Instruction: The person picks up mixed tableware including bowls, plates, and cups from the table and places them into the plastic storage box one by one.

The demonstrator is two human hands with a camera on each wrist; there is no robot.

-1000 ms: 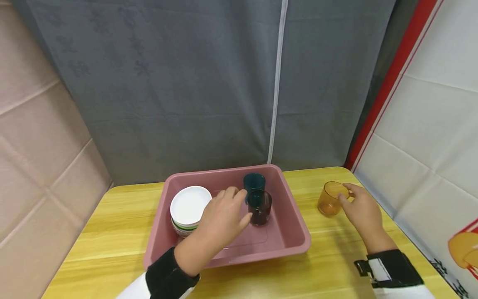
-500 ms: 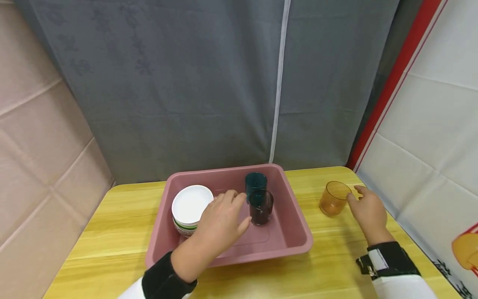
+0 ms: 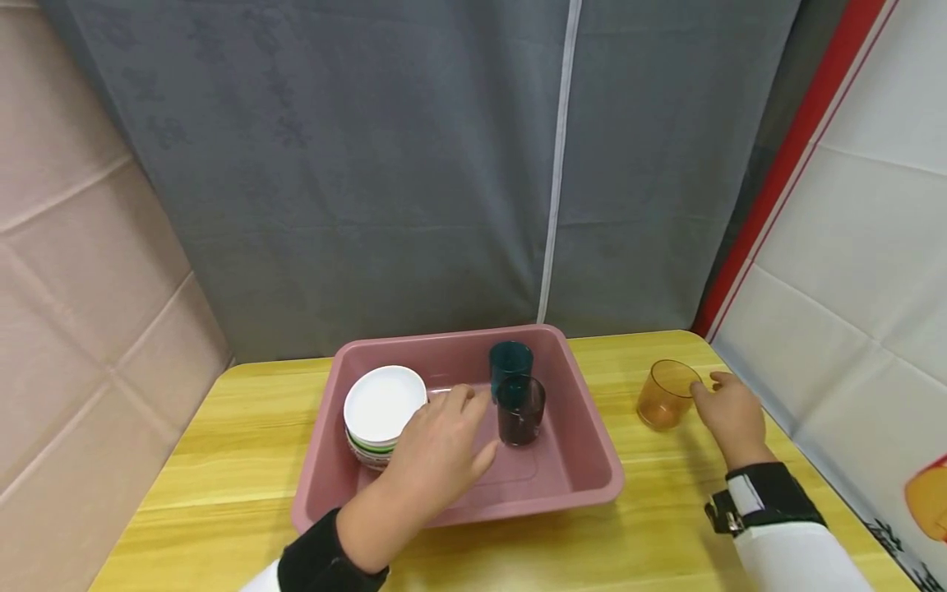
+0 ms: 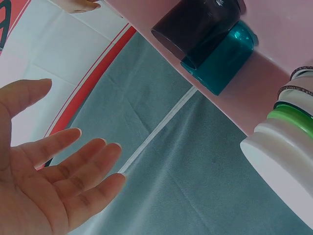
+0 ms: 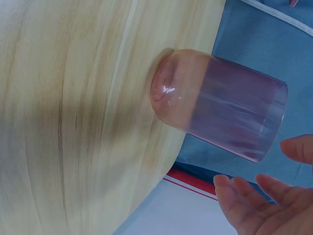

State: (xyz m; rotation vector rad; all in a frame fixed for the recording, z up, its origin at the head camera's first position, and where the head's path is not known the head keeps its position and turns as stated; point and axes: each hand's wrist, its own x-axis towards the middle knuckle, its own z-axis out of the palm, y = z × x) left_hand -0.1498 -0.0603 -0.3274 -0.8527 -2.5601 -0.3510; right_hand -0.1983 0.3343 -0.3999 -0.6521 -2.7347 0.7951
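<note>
My left hand (image 3: pixel 442 456) is over the pink plastic tub (image 3: pixel 592 411), fingers loosely spread and holding nothing. Beside it in the tub stands a stack of bowls (image 3: pixel 385 404), white on top with a green one lower down. A teal glass (image 3: pixel 510 358) and a dark purplish glass (image 3: pixel 521 418) stand at the tub's right, slightly past the fingertips. On the table an amber glass (image 3: pixel 658 404) stands upright. My right hand (image 3: pixel 732 419) is just right of its rim; the right wrist view shows the fingers (image 5: pixel 259 196) spread and apart from the glass (image 5: pixel 220 105), which looks purplish there.
The wood-grain table (image 3: pixel 214 460) reaches out on both sides of the tub. A grey curtain (image 3: pixel 385 181) hangs behind its back edge. A white cloth wall (image 3: pixel 851 304) with a red border closes off the right, and a pale wall (image 3: pixel 81 288) the left.
My right hand has come away from the amber glass, backing off slightly to the right; the glass stays standing. My left hand has barely moved. The head view has shifted a little.
</note>
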